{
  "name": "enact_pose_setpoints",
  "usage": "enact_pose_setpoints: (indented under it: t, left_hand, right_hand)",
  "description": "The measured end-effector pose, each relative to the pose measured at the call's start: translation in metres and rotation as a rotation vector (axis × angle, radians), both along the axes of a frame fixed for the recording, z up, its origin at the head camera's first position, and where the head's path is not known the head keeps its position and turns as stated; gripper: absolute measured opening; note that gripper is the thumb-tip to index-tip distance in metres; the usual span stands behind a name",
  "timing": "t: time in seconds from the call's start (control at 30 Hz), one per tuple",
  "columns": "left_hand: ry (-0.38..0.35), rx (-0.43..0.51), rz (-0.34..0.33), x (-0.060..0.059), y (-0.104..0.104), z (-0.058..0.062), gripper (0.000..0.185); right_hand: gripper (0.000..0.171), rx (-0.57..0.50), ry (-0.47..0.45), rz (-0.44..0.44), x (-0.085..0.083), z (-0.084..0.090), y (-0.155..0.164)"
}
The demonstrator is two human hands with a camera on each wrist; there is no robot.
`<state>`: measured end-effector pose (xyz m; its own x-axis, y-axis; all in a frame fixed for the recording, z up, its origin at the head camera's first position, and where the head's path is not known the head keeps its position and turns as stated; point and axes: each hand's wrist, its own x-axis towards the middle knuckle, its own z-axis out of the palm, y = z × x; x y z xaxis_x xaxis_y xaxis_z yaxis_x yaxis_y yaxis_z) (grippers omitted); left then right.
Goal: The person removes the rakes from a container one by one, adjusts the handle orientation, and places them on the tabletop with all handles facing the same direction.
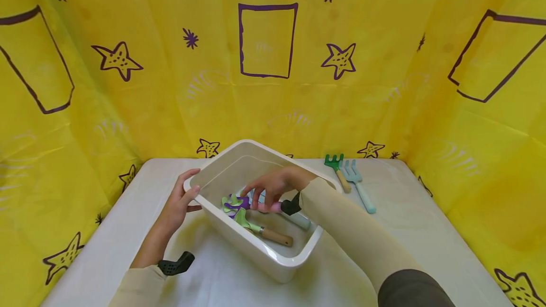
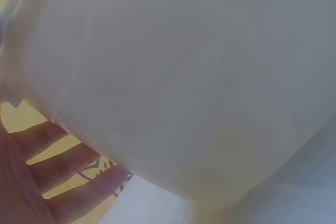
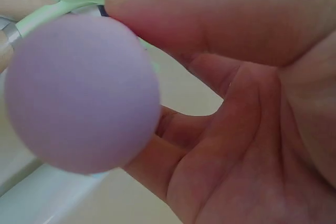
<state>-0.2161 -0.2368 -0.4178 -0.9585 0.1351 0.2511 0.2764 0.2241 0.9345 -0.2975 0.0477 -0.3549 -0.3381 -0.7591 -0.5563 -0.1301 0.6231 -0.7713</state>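
Observation:
A deep white plastic bin [image 1: 243, 245] stands at an angle on the table. My left hand [image 1: 176, 203] grips its left corner, the thumb over the rim and the fingers outside against the wall [image 2: 173, 77]. Inside the bin, my right hand [image 1: 275, 185] holds a small garden tool with a pink handle [image 1: 273, 207] and a purple head. The round handle end [image 3: 81, 95] fills much of the right wrist view, thumb and fingers around the handle. Beside it lie a light green garden tool with a wooden handle [image 1: 276, 237] and a pale blue handle [image 1: 300, 220], its head partly hidden.
Right of the bin, a green hand rake with a wooden handle [image 1: 343, 182] and a pale blue hand fork [image 1: 362, 193] lie on the white tabletop [image 1: 396, 245]. Yellow cloth with purple drawings [image 1: 268, 108] encloses the table's back and sides.

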Motion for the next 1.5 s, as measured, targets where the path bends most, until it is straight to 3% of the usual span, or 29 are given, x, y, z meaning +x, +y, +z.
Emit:
enact_pose_setpoints:
  t: [0.2,0.37,0.5,0.9,1.5]
  left_hand:
    - [0.007,-0.001,0.001,0.000,0.000,-0.001,0.047]
    - [-0.005,0.002,-0.008,0.000,0.001,0.000,0.048]
    - [-0.009,0.001,-0.008,0.000,0.001,0.001,0.048]
    - [-0.003,-0.014,-0.011,0.002,0.000,0.003,0.048]
    - [-0.010,-0.010,-0.015,0.002,0.002,0.004,0.050]
  right_hand:
    - [0.068,0.018,0.017,-0.054,0.000,-0.002,0.002]
    - [0.045,0.068,-0.070,-0.053,-0.001,-0.003,0.004]
    - [0.043,0.077,-0.122,-0.043,-0.001,-0.004,0.005]
    - [0.036,-0.038,-0.136,-0.017,-0.005,0.010,0.009]
    - [0.043,-0.282,0.070,-0.108,-0.007,0.045,0.054]
